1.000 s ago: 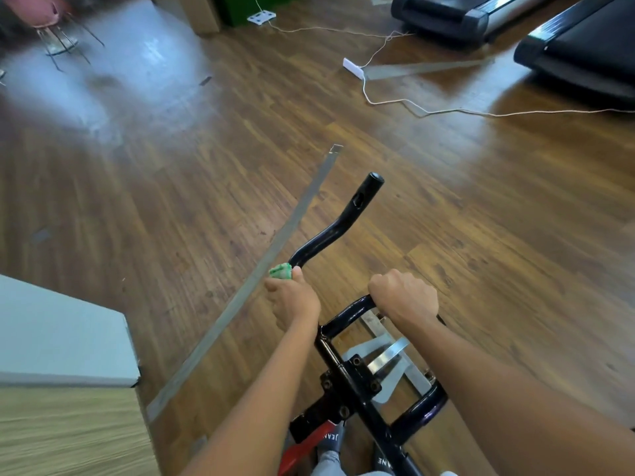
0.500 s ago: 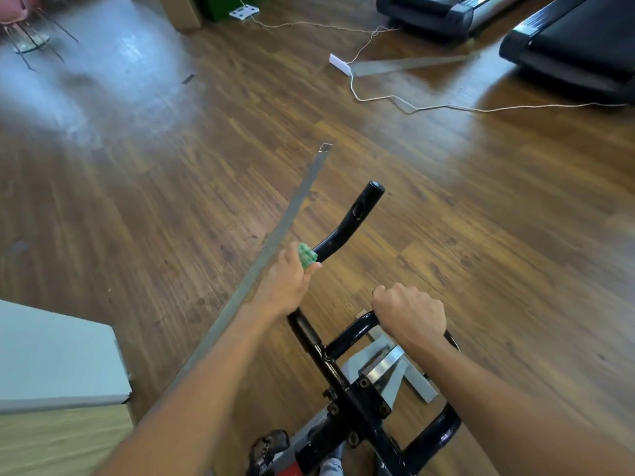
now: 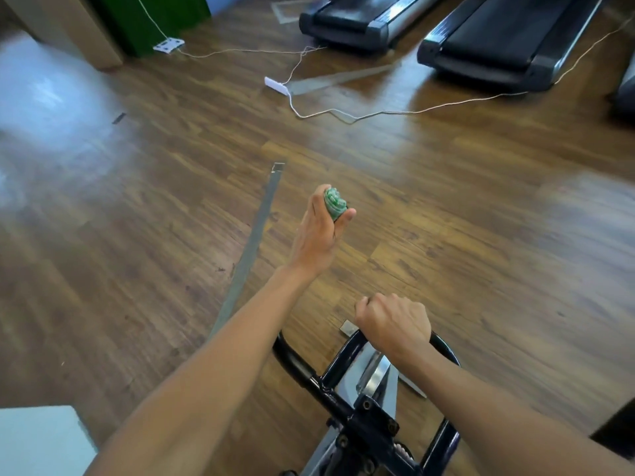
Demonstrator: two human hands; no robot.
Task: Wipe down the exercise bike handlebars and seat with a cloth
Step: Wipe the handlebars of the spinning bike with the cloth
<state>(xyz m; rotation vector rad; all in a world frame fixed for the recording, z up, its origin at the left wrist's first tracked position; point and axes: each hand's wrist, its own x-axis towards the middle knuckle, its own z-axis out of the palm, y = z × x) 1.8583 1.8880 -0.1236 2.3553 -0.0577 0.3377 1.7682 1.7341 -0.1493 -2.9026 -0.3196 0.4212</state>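
My left hand (image 3: 318, 231) is stretched forward and grips a bunched green cloth (image 3: 335, 202) at the far tip of the left handlebar arm, which is hidden under the hand and forearm. My right hand (image 3: 393, 324) is curled round the curved front bar of the black handlebars (image 3: 299, 364). The clamp and stem (image 3: 369, 424) of the bike sit at the bottom centre. The seat is out of view.
Two black treadmills (image 3: 488, 39) stand at the back right, with white cables (image 3: 378, 113) and a power strip (image 3: 275, 84) trailing over the wooden floor. A grey tape strip (image 3: 254, 235) runs along the floor left of the bike. A pale box corner (image 3: 37, 438) sits bottom left.
My left hand has slid the green cloth forward along the left handlebar arm, from near the clamp out to its tip. My right hand has kept its grip on the front bar.
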